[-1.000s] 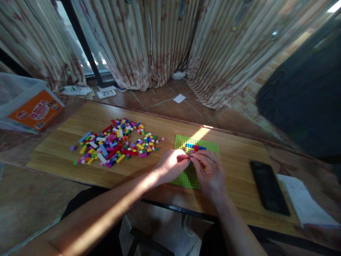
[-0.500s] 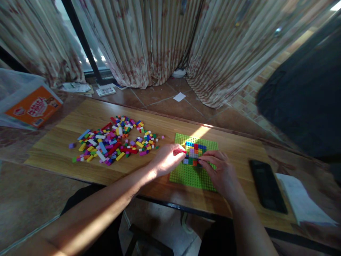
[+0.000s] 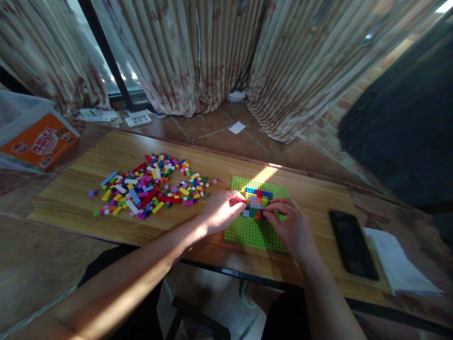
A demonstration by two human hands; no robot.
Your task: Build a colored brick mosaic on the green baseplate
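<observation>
A green studded baseplate (image 3: 244,236) lies on the wooden table, with a patch of toy bricks (image 3: 259,200) in blue, red, lilac, yellow, green and white pressed onto its upper middle. At the patch's left edge, my left hand (image 3: 226,210) is closed in a pinch on a small red brick (image 3: 244,201). My right hand (image 3: 292,229) reaches in from the right, thumb and forefinger pinched together at the patch's lower right corner. Whatever sits between those right fingertips is too small and covered to make out.
A wide pile of loose bricks (image 3: 141,189) in many colours spreads over the table's (image 3: 81,208) left half. To the right lie a black phone (image 3: 354,245) and white paper (image 3: 399,264). A clear plastic box (image 3: 31,127) with an orange label stands at far left.
The whole view has shifted very slightly to the left. Both hands keep nearly the same pose and place over the baseplate, with the red brick still in the left fingers.
</observation>
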